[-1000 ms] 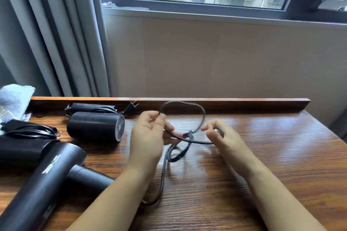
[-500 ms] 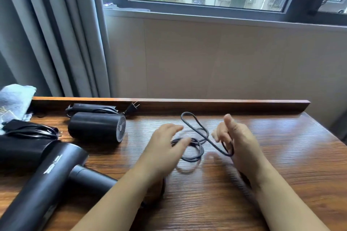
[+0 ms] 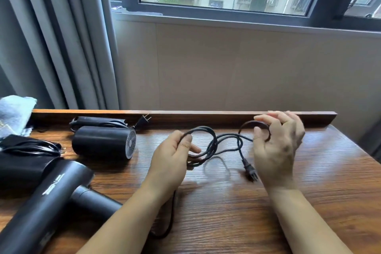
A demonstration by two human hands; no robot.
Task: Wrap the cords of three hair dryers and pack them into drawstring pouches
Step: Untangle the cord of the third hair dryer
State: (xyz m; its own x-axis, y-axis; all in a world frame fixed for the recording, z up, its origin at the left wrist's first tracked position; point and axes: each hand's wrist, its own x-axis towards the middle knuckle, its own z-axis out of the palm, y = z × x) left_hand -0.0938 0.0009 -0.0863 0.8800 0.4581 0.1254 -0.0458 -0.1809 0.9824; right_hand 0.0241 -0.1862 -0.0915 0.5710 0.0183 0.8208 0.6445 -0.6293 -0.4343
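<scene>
A wooden surface (image 3: pixel 257 212) with a raised back rail carries, at near left, a large black hair dryer (image 3: pixel 41 202). Farther back lies a short black dryer (image 3: pixel 103 142), fan grille facing right, with its plug (image 3: pixel 145 118) against the rail. At far left sit a black pouch (image 3: pixel 22 163) and pale cloth (image 3: pixel 14 113).

A black cord (image 3: pixel 214 146) is held looped above the bench, its plug (image 3: pixel 249 170) dangling; three black dryers (image 3: pixel 104 142) are laid at left
</scene>
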